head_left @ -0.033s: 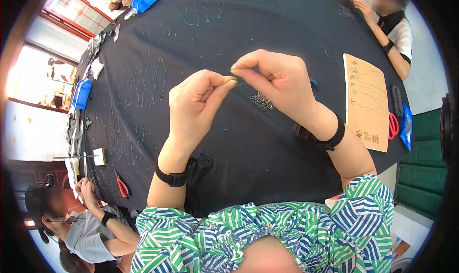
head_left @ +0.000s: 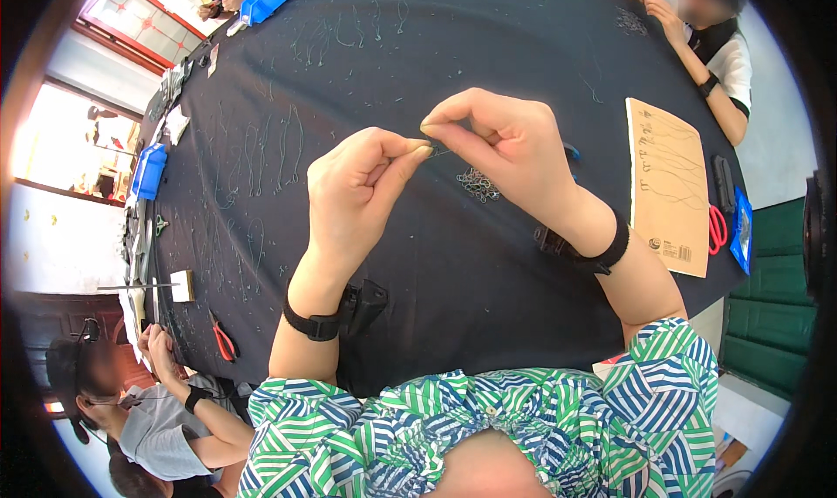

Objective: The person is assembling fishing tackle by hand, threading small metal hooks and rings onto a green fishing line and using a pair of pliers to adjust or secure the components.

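Over the dark cloth-covered table, my left hand (head_left: 357, 184) is closed in a pinch, thumb against forefinger. My right hand (head_left: 510, 145) pinches too, its fingertips just above and beside the left ones. A short bit of thin green thread (head_left: 440, 153) shows between them; the rest of it is hidden by the fingers. Whether a small metal piece is also in the pinch is too small to tell. Below my right hand lies a small pile of wire-like metal pieces (head_left: 478, 185).
Rows of thin green threads (head_left: 292, 149) lie across the cloth to the left. To the right are a brown paper sheet (head_left: 667, 189) with threads on it, red-handled scissors (head_left: 717, 230) and a blue packet (head_left: 741, 232). Red-handled pliers (head_left: 224, 341) lie near left. Other people sit around the table.
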### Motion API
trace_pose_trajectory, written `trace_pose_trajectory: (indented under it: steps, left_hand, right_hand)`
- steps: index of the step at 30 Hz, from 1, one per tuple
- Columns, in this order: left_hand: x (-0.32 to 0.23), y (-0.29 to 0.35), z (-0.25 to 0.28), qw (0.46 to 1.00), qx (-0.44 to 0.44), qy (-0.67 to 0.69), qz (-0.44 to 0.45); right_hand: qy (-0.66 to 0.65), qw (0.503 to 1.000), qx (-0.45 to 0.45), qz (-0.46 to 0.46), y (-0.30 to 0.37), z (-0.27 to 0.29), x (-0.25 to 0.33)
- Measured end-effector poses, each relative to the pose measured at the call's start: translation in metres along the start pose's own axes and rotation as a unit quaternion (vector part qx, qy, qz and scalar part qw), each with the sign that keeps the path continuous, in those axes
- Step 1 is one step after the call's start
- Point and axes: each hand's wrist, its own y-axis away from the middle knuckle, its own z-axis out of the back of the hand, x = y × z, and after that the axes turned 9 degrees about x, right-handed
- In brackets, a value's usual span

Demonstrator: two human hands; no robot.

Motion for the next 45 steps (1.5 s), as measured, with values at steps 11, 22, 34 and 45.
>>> trace_pose_trajectory:
  steps: [11, 22, 34, 45]
  left_hand:
    - [0.0, -0.001, -0.004, 0.998, -0.051, -0.021, -0.008]
    - [0.002, -0.001, -0.006, 0.998, -0.058, -0.005, -0.006]
    - [-0.002, 0.0, 0.0, 0.998, -0.013, -0.054, -0.029]
    - [-0.002, 0.003, -0.005, 0.994, -0.06, 0.095, 0.019]
  right_hand:
    - [-0.409, 0.883, 0.061, -0.222, 0.008, -0.024, -0.012]
    - [0.024, 0.996, -0.025, 0.082, 0.004, -0.013, 0.0]
    - [-0.025, 0.997, 0.036, -0.056, 0.0, 0.002, 0.006]
    - [-0.43, 0.836, 0.198, -0.276, 0.005, -0.009, -0.003]
